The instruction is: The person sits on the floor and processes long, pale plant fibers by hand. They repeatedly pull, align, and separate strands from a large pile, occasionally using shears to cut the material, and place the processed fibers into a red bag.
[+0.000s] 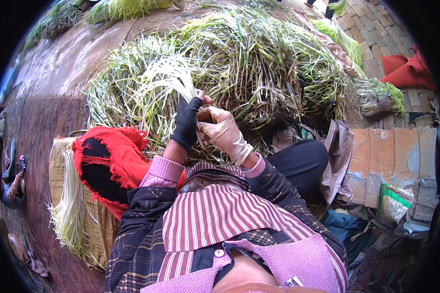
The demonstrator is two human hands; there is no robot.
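My left hand (186, 122), in a black fingerless glove, grips a small bunch of pale blanched chives (176, 75). The leaves fan out from my fist, up and to the left. My right hand (222, 133) wears a thin cream-coloured glove. Its fingers curl close beside the lower end of the bunch; whether they pinch any stalks is hidden. Just beyond both hands lies a large heap of uncleaned green chives (256, 69), with brownish stalks and dry leaf. Red cloth (113, 154) with a torn fringe covers my left knee.
To my left, a pile of long pale chives (69, 205) lies on flattened cardboard (95, 219). Green bundles (379, 97) sit at the right, near a red cloth (407, 67) on brick paving. A green-and-white sack (394, 203) stands lower right. Part of another person (14, 190) shows far left.
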